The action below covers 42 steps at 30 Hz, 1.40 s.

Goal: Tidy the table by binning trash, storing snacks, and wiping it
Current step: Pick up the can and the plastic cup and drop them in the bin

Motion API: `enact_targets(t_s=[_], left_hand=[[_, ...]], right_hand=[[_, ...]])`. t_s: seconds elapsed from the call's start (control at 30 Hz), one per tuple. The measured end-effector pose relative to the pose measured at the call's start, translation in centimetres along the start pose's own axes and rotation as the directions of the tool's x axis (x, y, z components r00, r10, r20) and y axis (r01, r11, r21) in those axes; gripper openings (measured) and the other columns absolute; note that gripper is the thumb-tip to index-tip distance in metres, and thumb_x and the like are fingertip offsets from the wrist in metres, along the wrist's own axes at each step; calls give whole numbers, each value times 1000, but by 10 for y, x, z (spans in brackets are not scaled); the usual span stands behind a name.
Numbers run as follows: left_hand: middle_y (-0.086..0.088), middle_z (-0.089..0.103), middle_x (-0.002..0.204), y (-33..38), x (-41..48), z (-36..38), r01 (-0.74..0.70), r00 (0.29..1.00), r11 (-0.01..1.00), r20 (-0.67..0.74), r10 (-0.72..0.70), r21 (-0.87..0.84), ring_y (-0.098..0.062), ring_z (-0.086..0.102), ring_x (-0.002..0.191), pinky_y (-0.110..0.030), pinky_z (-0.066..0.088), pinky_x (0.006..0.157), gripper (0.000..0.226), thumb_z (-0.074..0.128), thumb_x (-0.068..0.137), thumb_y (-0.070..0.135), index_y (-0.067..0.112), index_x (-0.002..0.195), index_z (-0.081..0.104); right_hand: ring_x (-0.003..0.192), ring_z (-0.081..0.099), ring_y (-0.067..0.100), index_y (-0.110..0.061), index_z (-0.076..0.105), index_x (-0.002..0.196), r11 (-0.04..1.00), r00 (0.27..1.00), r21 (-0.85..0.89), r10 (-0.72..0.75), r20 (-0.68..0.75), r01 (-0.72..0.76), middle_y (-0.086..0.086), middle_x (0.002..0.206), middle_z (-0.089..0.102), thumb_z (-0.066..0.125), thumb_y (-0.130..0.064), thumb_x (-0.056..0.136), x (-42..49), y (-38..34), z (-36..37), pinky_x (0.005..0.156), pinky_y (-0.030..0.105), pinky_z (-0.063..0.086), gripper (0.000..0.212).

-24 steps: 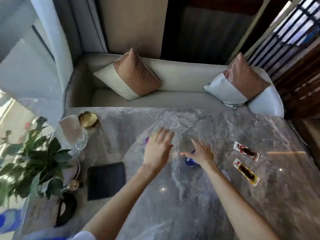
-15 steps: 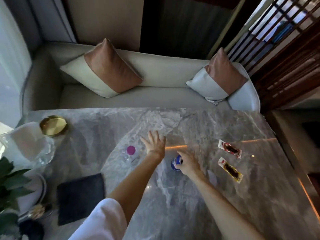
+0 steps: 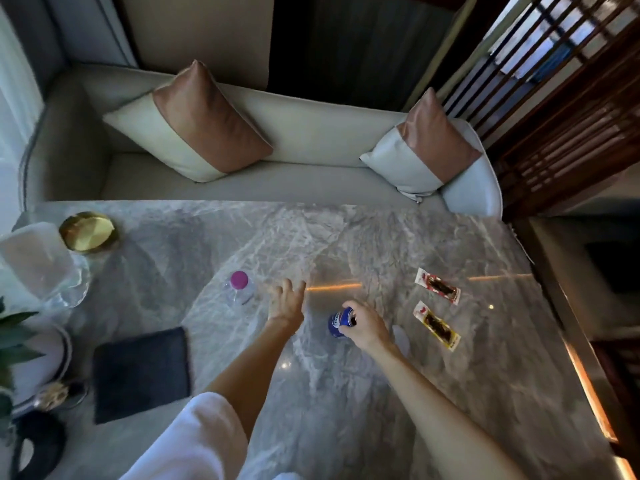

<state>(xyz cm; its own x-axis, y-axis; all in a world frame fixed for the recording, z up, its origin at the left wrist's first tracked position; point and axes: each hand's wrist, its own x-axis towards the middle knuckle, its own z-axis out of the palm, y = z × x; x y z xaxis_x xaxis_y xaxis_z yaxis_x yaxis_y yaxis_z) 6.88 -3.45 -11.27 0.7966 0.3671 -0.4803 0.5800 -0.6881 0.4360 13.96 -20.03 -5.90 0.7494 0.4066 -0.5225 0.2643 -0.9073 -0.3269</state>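
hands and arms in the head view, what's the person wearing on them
Both hands, left hand and right hand, are bare: no gloves, rings or watch visible. The right forearm is uncovered. A loose white fabric sleeve covers the left upper arm, ending above the elbow.

blue can: white lettering on a band around its side, too blurred to read; the right hand covers part of it
upper snack packet: red and white print, unreadable
lower snack packet: red mark on yellow, unreadable
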Motion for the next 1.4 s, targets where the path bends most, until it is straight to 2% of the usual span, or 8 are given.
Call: enact_targets(t_s=[0.13,0.27,0.47,0.67,0.97,1.1,1.23,1.4], left_hand=[[-19,40,130,-3,-47,17,98,985,872,-81,-155,-480,-37,45,120,-42,43,103,55,66,79,5,9,129,45],[-15,49,111,-5,-121,29,129,916,558,-118,-384,-820,-27,54,94,-42,51,87,59,76,75,2,0,127,48],[-11,46,109,-6,-275,86,39,738,31,7,-675,-999,-23,52,85,-31,49,70,44,69,83,-4,10,119,47],[-8,62,93,11,-431,158,-380,540,-377,128,-832,-845,-16,72,68,-33,59,70,27,57,89,-8,12,106,51],[-11,73,98,25,-579,243,-734,295,-382,244,-924,-562,-19,76,77,-28,62,72,14,53,95,4,4,109,53],[-9,74,91,4,-621,263,-841,256,-356,279,-926,-408,-24,75,81,-35,56,84,23,52,95,4,9,118,49],[-11,67,92,-33,-663,275,-887,222,-330,326,-919,-325,-29,66,94,-34,63,73,16,58,92,6,10,107,53],[-9,59,91,-83,-707,287,-929,210,-306,382,-900,-209,-23,69,82,-35,62,74,28,59,93,7,9,118,46]], right_hand=[[105,62,23,-15,61,124,926,998,375,55,-32,-39,10,122,65,74,-11,79,-28,27,-7,96,34,50,48],[108,63,26,-14,61,122,572,988,806,52,148,-151,16,130,57,72,-7,84,-65,65,-11,89,47,57,40],[109,69,27,-14,67,114,342,871,875,-234,432,-342,10,123,67,78,-16,75,-111,106,4,87,49,58,40],[92,74,26,-16,75,99,398,665,753,-361,654,-524,11,106,75,71,-13,77,-168,101,39,74,44,62,22],[107,68,33,-8,65,118,686,403,543,-376,834,-485,19,121,69,71,-19,79,-258,23,106,76,44,62,42],[126,54,39,0,50,135,787,351,474,-348,869,-395,25,135,57,61,-24,93,-317,-27,151,84,40,58,50],[117,57,32,0,48,136,802,302,462,-364,881,-379,22,128,60,60,-26,93,-379,-70,196,78,36,62,52],[108,64,26,-6,57,124,831,235,427,-362,902,-358,17,125,63,71,-31,77,-437,-102,249,93,40,56,55]])
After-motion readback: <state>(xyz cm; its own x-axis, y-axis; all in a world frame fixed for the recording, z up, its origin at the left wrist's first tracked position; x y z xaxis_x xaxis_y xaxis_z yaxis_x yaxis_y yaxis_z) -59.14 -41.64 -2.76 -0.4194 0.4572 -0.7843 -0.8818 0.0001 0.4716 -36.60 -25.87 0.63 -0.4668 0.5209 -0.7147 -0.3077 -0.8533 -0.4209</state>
